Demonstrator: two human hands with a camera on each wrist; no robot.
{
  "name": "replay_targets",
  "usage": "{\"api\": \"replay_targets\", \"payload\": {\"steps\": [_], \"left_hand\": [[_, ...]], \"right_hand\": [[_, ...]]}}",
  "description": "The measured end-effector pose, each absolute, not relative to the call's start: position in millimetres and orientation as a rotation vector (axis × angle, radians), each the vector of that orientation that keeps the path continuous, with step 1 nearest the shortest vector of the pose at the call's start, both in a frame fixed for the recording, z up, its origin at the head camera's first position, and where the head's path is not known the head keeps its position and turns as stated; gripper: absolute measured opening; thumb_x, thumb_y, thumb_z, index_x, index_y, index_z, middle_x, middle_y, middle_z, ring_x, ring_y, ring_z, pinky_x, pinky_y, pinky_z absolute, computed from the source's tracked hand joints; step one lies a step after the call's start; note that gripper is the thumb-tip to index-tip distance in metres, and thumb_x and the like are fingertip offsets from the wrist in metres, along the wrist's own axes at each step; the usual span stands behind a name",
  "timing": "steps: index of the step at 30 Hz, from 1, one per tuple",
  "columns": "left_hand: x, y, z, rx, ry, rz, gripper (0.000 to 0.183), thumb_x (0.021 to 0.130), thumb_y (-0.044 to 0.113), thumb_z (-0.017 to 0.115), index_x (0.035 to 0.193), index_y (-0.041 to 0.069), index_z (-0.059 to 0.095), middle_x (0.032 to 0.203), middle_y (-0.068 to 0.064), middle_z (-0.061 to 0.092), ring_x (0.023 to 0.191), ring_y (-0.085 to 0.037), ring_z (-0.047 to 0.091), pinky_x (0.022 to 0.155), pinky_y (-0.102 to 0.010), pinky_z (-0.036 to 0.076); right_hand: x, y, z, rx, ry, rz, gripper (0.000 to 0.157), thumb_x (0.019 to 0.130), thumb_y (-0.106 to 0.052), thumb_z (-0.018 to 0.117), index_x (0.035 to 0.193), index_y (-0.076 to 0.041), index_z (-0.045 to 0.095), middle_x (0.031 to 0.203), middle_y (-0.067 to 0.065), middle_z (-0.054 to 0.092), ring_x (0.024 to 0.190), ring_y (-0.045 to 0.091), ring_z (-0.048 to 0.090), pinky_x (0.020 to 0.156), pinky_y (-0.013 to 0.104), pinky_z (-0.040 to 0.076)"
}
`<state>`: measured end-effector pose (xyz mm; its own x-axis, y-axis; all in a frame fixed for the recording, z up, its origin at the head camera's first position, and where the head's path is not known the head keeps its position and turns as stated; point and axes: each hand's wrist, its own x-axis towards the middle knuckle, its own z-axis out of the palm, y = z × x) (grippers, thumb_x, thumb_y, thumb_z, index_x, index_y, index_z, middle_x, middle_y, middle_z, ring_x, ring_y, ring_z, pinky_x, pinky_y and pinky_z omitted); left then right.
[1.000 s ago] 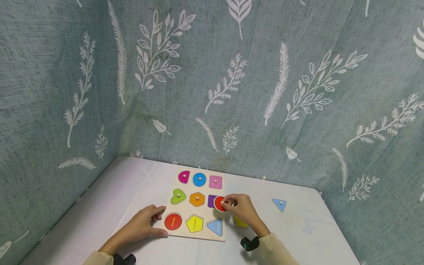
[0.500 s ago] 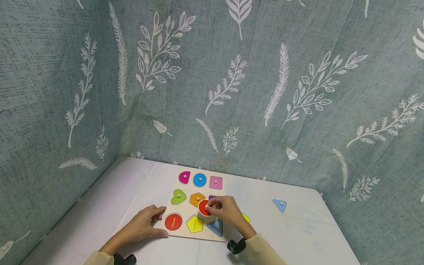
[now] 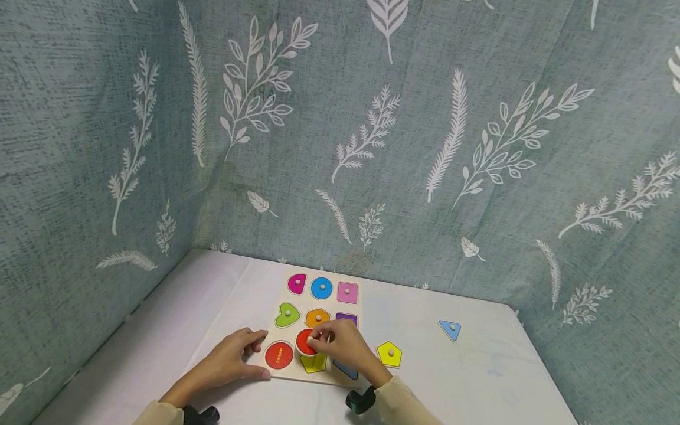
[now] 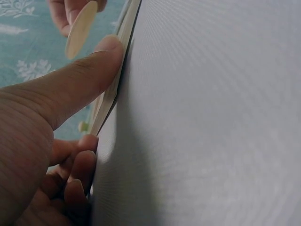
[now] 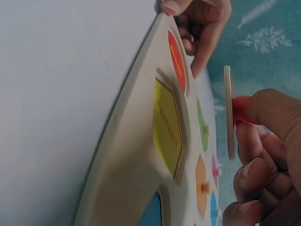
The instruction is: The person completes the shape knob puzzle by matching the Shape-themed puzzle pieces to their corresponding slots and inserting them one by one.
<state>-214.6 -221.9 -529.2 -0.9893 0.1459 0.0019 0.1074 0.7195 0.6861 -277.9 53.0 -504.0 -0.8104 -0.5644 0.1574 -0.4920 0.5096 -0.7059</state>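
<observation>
In the head view my right hand (image 3: 345,345) pinches the knob of a red round puzzle piece (image 3: 304,341). That piece hovers over the wooden shape puzzle board (image 3: 287,334), partly covering the yellow pentagon recess (image 3: 313,363). To its left lies the red recess (image 3: 278,355) printed "Circular". Edge-on in the right wrist view, the round piece (image 5: 229,113) is apart from the board. My left hand (image 3: 231,357) holds the board's near-left corner, thumb and fingers against its edge. The blue triangle recess (image 3: 344,370) is partly hidden beneath my right hand.
Right of the board lie a yellow pentagon piece (image 3: 389,354) and a blue triangle piece (image 3: 450,330) on the white table (image 3: 478,378). Several knobbed pieces, such as the green heart (image 3: 287,316), sit in the board's upper rows. Patterned cloth (image 3: 404,147) hangs behind.
My right hand has carried the red round piece leftward across the board, from beside the purple square to above the pentagon recess. The yellow pentagon piece is uncovered. My left hand stays put.
</observation>
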Motion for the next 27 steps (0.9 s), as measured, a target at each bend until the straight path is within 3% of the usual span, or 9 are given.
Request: {"api": "replay_targets", "payload": {"steps": [10,11,27], "left_hand": [[-213,-226,-528,0.321,2.871,1.123,0.086,0.064,0.04,0.098,0.132,-0.002,0.064,0.089,0.004,0.05,0.085,-0.016,0.048,0.075,-0.028,0.043],[-213,-226,-528,0.328,2.874,1.12,0.086,0.064,0.04,0.098,0.131,-0.003,0.064,0.09,0.004,0.05,0.085,-0.016,0.048,0.075,-0.028,0.043],[-212,-231,-531,0.431,2.866,1.168,0.085,0.066,0.04,0.097,0.131,-0.002,0.064,0.091,0.005,0.052,0.083,-0.01,0.047,0.072,-0.026,0.041]], "right_hand": [[-269,29,-503,-0.957,2.637,-1.131,0.012,0.091,-0.03,0.08,0.086,-0.019,0.078,0.066,-0.015,0.058,0.066,0.001,0.05,0.059,0.019,0.043],[-268,27,-503,-0.968,2.63,-1.137,0.012,0.091,-0.029,0.08,0.086,-0.019,0.078,0.067,-0.015,0.058,0.066,0.001,0.05,0.054,0.019,0.043],[-263,2,-507,-0.997,2.583,-1.083,0.012,0.09,-0.025,0.082,0.082,-0.018,0.075,0.062,-0.015,0.055,0.056,0.0,0.047,0.05,0.019,0.036]]}}
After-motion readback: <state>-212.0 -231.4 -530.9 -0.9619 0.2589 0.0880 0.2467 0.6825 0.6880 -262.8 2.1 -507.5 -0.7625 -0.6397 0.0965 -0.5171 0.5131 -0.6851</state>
